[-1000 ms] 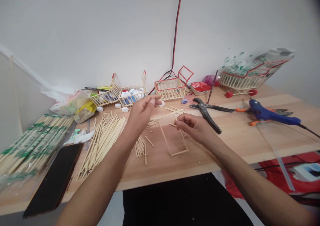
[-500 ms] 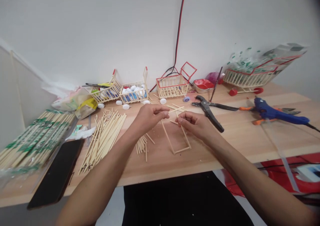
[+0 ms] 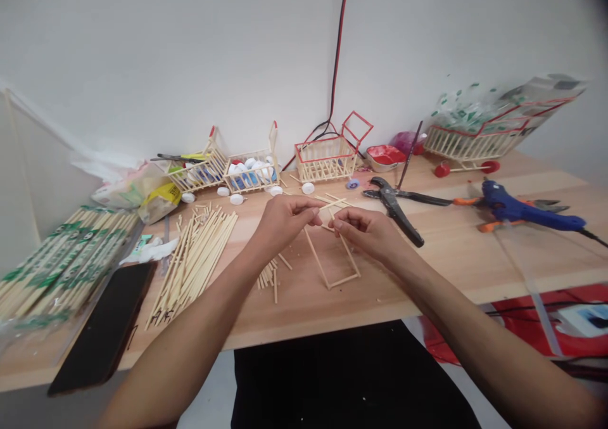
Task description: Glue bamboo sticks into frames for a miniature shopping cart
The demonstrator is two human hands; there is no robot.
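My left hand (image 3: 289, 224) is closed, pinching a thin wooden stick (image 3: 336, 203) that reaches out to the right past its fingertips. My right hand (image 3: 365, 227) pinches the far part of a narrow frame of wooden sticks (image 3: 346, 281). The frame's near end is joined by a short crosspiece, and its long sides slant up toward both hands. The fingertips partly hide where the held stick meets the far end. Several loose sticks (image 3: 342, 199) lie just beyond my hands, and a small pile of short sticks (image 3: 267, 275) lies below my left wrist.
Long sticks (image 3: 197, 258), a phone (image 3: 102, 331) and packaged sticks (image 3: 71, 258) lie left. Behind stand small stick carts (image 3: 327, 163) and a red paint dish (image 3: 386, 156). Pliers (image 3: 396, 207) and a blue glue gun (image 3: 527, 212) lie right. A larger cart (image 3: 468, 145) holds plastic wrapping.
My right hand has shifted slightly left, closer to my left fingertips. The held stick has dipped a little toward the frame. The whole view has moved slightly.
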